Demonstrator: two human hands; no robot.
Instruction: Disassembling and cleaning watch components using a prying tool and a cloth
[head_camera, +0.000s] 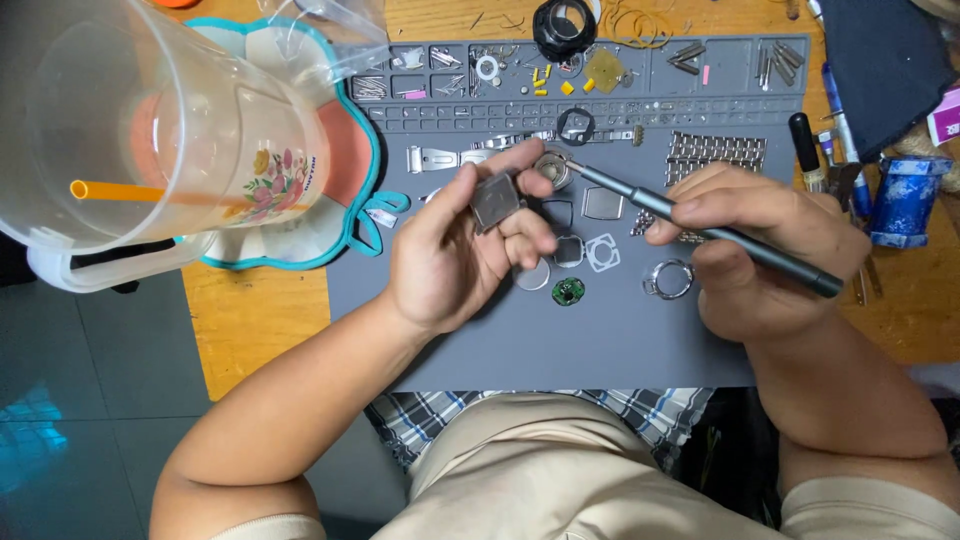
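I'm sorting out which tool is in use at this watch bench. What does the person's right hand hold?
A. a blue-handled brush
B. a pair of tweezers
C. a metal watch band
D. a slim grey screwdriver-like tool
D: the right hand grips a slim grey screwdriver-like tool, its tip at a small round metal part by the left hand, which holds a square grey watch case.

Plastic jug (150, 130): top and left side cut off by the picture's edge.
Small round part (553, 168): half hidden behind the left hand's (455, 250) fingertips; its kind cannot be told.
Screwdriver (700, 228): middle of the shaft covered by the right hand (760, 240).
Tray bits (520, 70): too small to tell apart.
Dark cloth (880, 70): runs off the top right.
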